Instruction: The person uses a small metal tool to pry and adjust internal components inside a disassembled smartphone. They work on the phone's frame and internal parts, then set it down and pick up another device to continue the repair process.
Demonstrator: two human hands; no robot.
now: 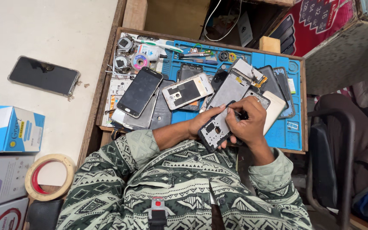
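- Head view showed my left hand (205,123) cradling an opened phone frame (216,127), inner side up, just above the near edge of the blue repair mat (284,132); that grip was clamped around the frame's lower edge.
- My right hand (248,121) was closed on a thin dark tool (238,114), its tip set down on the upper part of the frame.
- I judged the step to be work on the inside of the frame, perhaps at a screw or a clip; a next move there would call for a steady left hold and light, straight pressure from the tool.
- On the mat beyond my hands lay a pile of phone parts: a dark smartphone (139,91) face up, a white back cover (188,90) and a grey mid-frame (231,88), overlapping one another.
- Small tools and reels sat at the mat's far-left corner, with a toothbrush (158,44) beside them.
- Off to the left, on the pale bench (56,34), lay another black phone (43,76); a tape roll (47,176) and boxes sat nearer.
- The tool's tip was hidden by my fingers, so I could not tell what kind it was or what it touched.
- The boxes were cut off by the picture's left edge.
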